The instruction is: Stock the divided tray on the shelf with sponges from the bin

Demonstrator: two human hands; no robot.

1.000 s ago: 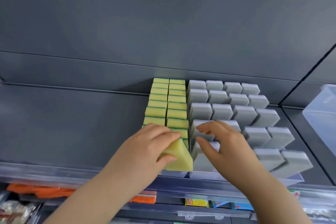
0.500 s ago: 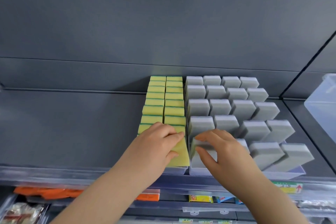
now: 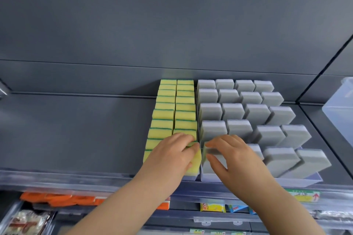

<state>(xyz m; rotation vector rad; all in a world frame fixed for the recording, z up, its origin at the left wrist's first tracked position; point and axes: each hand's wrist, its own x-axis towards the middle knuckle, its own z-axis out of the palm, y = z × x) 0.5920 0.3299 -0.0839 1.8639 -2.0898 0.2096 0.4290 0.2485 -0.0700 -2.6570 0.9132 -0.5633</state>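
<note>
A clear divided tray (image 3: 298,181) sits on the dark shelf. Its left part holds two rows of upright yellow sponges with green backs (image 3: 185,114); its right part holds several rows of grey sponges (image 3: 267,135). My left hand (image 3: 172,156) grips the front yellow sponge (image 3: 195,162) of the second row, fingers curled over its top, the sponge seated low in the tray. My right hand (image 3: 235,158) pinches the front grey sponge (image 3: 212,153) of the leftmost grey row between thumb and fingers. The bin is not clearly in view.
A translucent plastic container (image 3: 342,108) stands at the right edge. The dark shelf surface (image 3: 76,131) stretches left of the tray. Below the shelf's clear front rail (image 3: 57,179) lie orange packs (image 3: 63,198), a price label (image 3: 303,195) and small packaged goods.
My left hand has pushed the tilted yellow sponge down and back into the front of its row. My right hand stayed on the front grey sponge, shifting slightly with it.
</note>
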